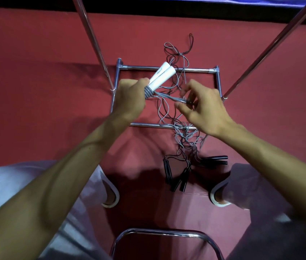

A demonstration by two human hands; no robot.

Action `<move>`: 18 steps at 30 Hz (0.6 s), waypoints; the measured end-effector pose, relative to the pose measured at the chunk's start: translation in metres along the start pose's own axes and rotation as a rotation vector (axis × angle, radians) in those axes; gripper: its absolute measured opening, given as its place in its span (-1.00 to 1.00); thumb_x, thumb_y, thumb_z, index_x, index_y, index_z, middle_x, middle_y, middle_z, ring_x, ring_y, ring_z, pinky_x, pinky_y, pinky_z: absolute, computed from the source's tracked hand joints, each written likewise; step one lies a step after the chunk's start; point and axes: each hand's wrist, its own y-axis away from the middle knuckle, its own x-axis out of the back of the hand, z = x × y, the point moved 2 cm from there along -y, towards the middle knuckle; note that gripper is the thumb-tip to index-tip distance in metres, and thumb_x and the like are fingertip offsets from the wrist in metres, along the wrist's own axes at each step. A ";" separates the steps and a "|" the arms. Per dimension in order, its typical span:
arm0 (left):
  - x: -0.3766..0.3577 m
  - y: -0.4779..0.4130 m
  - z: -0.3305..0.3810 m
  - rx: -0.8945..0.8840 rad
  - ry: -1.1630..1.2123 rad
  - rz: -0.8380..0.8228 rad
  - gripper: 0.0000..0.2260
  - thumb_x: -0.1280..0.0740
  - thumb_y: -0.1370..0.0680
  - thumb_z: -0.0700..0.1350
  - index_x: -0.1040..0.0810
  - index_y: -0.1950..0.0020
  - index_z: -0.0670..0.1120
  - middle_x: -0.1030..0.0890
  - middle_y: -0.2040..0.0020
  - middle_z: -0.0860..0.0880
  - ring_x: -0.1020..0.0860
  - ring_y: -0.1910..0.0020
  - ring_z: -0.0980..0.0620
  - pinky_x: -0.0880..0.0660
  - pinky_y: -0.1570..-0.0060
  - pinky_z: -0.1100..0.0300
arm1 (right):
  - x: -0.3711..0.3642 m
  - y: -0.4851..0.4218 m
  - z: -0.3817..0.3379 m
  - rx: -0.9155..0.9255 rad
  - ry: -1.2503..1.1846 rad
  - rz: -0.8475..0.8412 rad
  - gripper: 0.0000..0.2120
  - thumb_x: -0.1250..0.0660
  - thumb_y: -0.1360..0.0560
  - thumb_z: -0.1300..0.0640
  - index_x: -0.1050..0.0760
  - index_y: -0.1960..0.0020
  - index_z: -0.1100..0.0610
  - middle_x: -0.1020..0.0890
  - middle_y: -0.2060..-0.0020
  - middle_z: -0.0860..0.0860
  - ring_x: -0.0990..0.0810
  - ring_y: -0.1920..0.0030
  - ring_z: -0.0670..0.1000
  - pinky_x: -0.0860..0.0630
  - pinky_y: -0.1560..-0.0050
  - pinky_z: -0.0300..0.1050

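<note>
Left hand — white cylindrical handles, cord

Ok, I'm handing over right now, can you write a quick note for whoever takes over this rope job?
Left hand grips the two white handles together.
Right hand pinches the grey cord, pulled taut from them.
Done: a few coils wound round the handles' lower end.
Left: the rest of the cord hangs loose, seemingly tangled with other cords over the metal frame.
Black handles lie on the floor, untouched.
</note>
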 end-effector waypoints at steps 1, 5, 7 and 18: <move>0.000 0.000 0.001 0.011 0.015 -0.006 -0.68 -0.35 -0.40 0.13 -0.49 0.38 -0.10 -0.23 0.43 -0.17 -0.34 0.46 -0.03 -0.30 0.42 0.08 | 0.002 -0.001 0.001 0.038 0.065 0.036 -0.79 -0.46 -0.48 0.05 -0.45 0.10 0.10 -0.54 0.38 -0.02 -0.46 0.37 0.05 -0.49 0.24 0.02; -0.004 0.000 0.003 0.030 0.067 0.000 -0.71 -0.32 -0.60 -0.11 -0.48 0.31 -0.15 -0.30 0.51 -0.02 -0.31 0.61 0.03 -0.17 0.59 0.35 | 0.019 -0.004 -0.001 0.161 0.107 0.073 -0.77 -0.41 -0.57 -0.02 -0.52 0.20 0.07 -0.49 0.40 -0.11 -0.42 0.38 0.01 -0.48 0.28 -0.01; -0.004 0.001 0.005 0.012 0.092 0.014 -0.71 -0.31 -0.61 -0.14 -0.47 0.32 -0.13 -0.30 0.46 -0.06 -0.30 0.59 0.02 -0.16 0.61 0.35 | 0.022 -0.006 -0.001 0.086 -0.011 -0.042 -0.70 -0.38 -0.61 -0.04 -0.53 0.28 0.02 -0.49 0.50 -0.11 -0.42 0.46 0.00 -0.46 0.33 -0.09; -0.003 0.001 0.003 0.001 0.051 -0.038 -0.64 -0.35 -0.59 -0.11 -0.46 0.41 -0.12 -0.32 0.51 -0.05 -0.32 0.63 0.02 -0.18 0.59 0.33 | 0.025 -0.012 0.002 -0.583 -0.826 -0.416 -0.80 -0.17 -0.70 0.23 -0.55 -0.07 0.28 -0.35 0.56 -0.04 -0.19 0.63 -0.14 -0.05 0.58 -0.30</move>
